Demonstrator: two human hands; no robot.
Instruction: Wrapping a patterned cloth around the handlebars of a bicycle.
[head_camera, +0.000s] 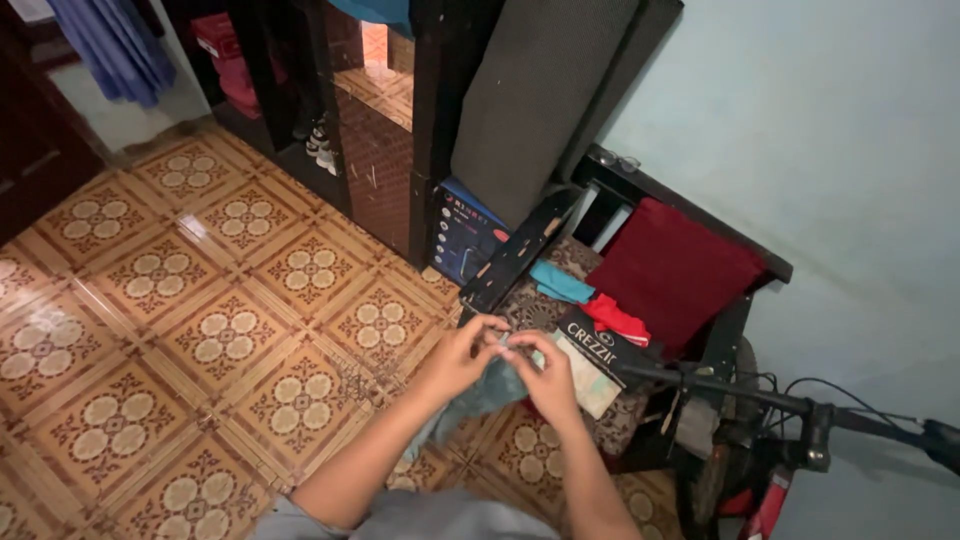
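Both hands on the cloth!
Left hand (462, 355) and right hand (548, 372) pinch a grey-green cloth (487, 392), fingers closed, near the dark chair (728, 330).

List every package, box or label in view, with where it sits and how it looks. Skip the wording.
Blue box: upright on the floor between the dark shelf unit and the chair; rectangular, blue with light print and pictures.
Flat black box: on the chair seat, just past the right hand; dark lid with pale lettering, a red cloth lying on its far end.
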